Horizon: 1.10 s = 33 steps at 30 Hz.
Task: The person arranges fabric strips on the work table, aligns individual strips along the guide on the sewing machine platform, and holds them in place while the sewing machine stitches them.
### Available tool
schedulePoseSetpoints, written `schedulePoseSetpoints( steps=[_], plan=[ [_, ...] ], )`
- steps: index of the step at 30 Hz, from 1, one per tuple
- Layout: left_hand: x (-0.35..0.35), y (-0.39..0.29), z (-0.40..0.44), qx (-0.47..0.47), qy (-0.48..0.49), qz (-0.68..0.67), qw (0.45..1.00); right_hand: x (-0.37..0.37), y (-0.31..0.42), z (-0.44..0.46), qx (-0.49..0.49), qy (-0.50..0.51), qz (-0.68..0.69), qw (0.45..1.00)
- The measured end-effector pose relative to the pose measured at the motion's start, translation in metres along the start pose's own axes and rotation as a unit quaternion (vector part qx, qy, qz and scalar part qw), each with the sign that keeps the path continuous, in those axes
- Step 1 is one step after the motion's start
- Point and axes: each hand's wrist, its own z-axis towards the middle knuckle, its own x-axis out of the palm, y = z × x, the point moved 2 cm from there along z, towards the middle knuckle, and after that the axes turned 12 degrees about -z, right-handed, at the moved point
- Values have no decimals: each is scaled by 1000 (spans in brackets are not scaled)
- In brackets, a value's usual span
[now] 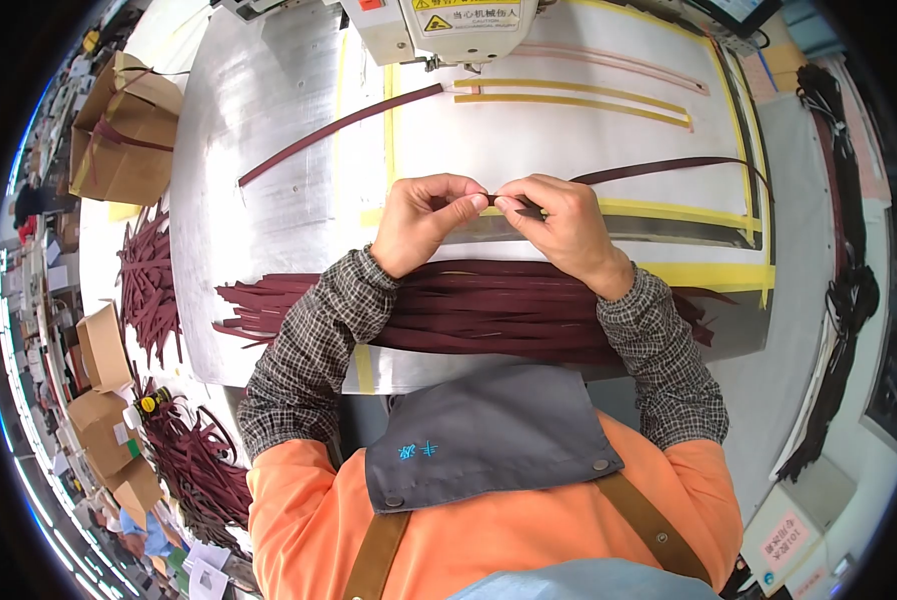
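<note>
My left hand (421,222) and my right hand (567,228) meet over the near part of the white work surface. Thumb and fingers of each pinch the end of a dark maroon webbing strip (659,171), which runs out to the right past my right hand. Just below my wrists lies a thick bundle of maroon strips (499,310), partly covered by my forearms. Beyond my hands, a single maroon strip (341,132) lies slantwise, its right end near the head of a sewing machine (449,35).
Yellow tape guides (574,100) mark the white sheet under the machine head. More maroon strips (149,280) are heaped at the left, near a cardboard box (124,140). Dark cords (849,300) hang along the right side.
</note>
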Motion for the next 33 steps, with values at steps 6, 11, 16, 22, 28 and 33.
schedulePoseSetpoints(
  steps=[6,11,16,22,28,33],
  plan=[
    [-3,5,8,-31,6,4,999,4,-9,6,11,0,3,1000],
    [-1,10,12,-48,-1,-13,999,11,-17,10,29,-8,18,999],
    [-8,18,29,-87,47,-53,994,9,-32,24,22,56,29,998],
    [-30,22,88,-53,23,56,997,3,-87,80,69,170,44,982],
    [-43,6,132,321,-82,461,823,14,-151,151,179,185,-26,966],
    [-46,19,138,343,-87,509,785,26,-155,162,179,166,-45,969]
  ],
)
